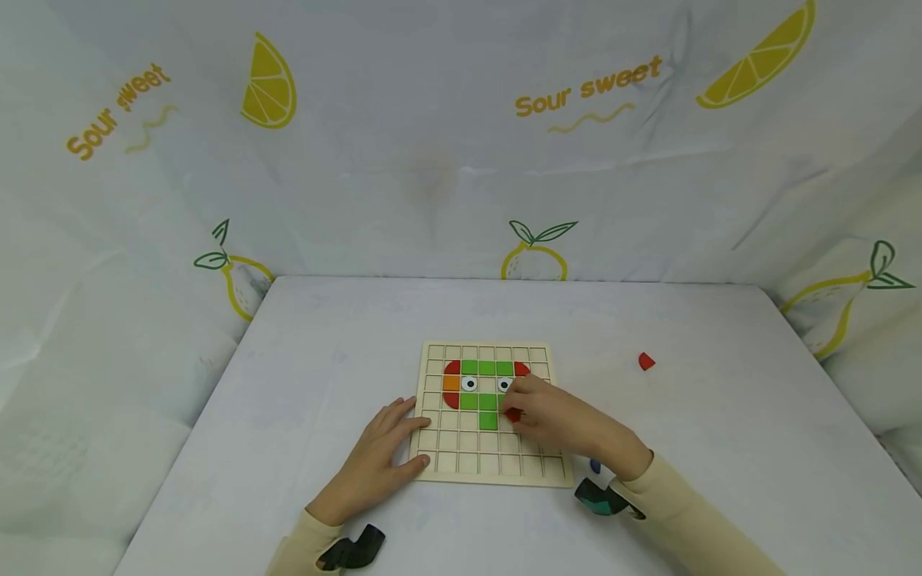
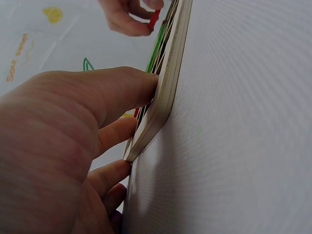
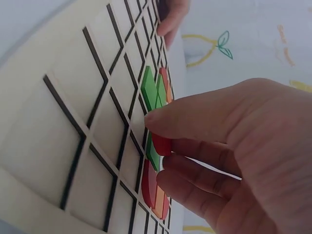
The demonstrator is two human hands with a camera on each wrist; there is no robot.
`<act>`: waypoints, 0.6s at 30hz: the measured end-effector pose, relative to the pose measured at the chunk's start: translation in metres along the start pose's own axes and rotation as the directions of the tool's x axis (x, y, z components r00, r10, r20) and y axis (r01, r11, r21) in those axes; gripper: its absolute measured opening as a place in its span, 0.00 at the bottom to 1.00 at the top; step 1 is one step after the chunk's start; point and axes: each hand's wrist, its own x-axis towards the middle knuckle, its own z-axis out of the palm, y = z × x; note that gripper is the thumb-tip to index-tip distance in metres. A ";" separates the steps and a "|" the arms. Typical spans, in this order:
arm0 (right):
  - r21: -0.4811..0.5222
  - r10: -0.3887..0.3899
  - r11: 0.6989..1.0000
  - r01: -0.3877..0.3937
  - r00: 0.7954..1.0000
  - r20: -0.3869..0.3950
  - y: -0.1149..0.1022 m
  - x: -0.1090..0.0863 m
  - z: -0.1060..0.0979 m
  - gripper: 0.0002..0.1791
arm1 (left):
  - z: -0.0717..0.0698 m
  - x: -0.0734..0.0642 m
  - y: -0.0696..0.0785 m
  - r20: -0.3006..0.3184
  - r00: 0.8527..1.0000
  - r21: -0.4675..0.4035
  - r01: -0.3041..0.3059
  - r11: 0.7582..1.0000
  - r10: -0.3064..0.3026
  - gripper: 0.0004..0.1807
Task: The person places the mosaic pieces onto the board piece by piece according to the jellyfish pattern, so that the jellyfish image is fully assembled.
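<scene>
A wooden grid board [image 1: 450, 462] lies on the table. Green square tiles [image 1: 488, 420], red rounded-corner tiles [image 1: 450, 399], an orange square [image 1: 450, 383] and two eye tiles [image 1: 469, 384] sit in its cells. Between thumb and fingers my right hand [image 1: 555, 416] pinches a red rounded-corner tile [image 3: 161, 145], held just above the cells beside the lower green square. My left hand [image 1: 378, 452] rests at the board's left side, fingers spread, its thumb [image 2: 131, 87] and a fingertip touching the edge. The right hand covers part of the pattern's right side in the head view.
One loose red rounded-corner tile [image 1: 646, 362] lies on the table to the right of the board. A small blue piece [image 1: 595, 466] is by the board's lower right corner, near the right wrist. White cloth with lemon prints [image 1: 535, 252] hangs behind the table.
</scene>
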 end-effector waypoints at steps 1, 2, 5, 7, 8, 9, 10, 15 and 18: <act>-0.006 -0.012 1.000 0.012 1.000 -0.002 -0.001 0.000 0.001 0.09 | 0.000 0.000 0.000 0.001 1.000 0.000 0.000 1.000 0.000 0.27; -0.008 -0.023 1.000 0.023 1.000 -0.003 -0.001 0.000 0.003 0.10 | 0.000 0.000 0.000 0.001 1.000 0.001 -0.001 1.000 0.001 0.27; -0.011 -0.058 0.998 0.058 0.998 -0.006 -0.003 0.000 0.005 0.11 | 0.000 0.000 -0.001 0.001 1.000 0.004 -0.004 1.000 0.004 0.27; -0.015 -0.073 0.997 0.072 0.997 -0.006 -0.005 -0.001 0.007 0.11 | 0.000 0.000 -0.001 0.002 1.000 0.009 -0.006 1.000 0.006 0.27; -0.017 -0.079 0.997 0.078 0.997 -0.006 -0.005 -0.001 0.007 0.11 | 0.000 0.000 -0.001 0.003 1.000 0.009 -0.007 1.000 0.007 0.27; -0.019 -0.080 0.997 0.080 0.997 -0.006 -0.006 -0.002 0.008 0.12 | 0.000 0.000 -0.001 0.003 1.000 0.009 -0.008 1.000 0.008 0.27; -0.021 -0.084 0.996 0.084 0.996 -0.007 -0.007 -0.002 0.008 0.12 | 0.000 0.000 -0.001 0.003 1.000 0.009 -0.009 1.000 0.009 0.27; -0.031 -0.091 0.995 0.091 0.996 -0.020 -0.010 -0.003 0.011 0.13 | -0.001 0.000 0.000 0.005 1.000 0.001 -0.008 1.000 0.008 0.27; -0.030 -0.103 0.994 0.102 0.994 -0.023 -0.012 -0.003 0.013 0.12 | -0.001 0.000 0.000 0.006 1.000 0.002 -0.005 1.000 0.005 0.27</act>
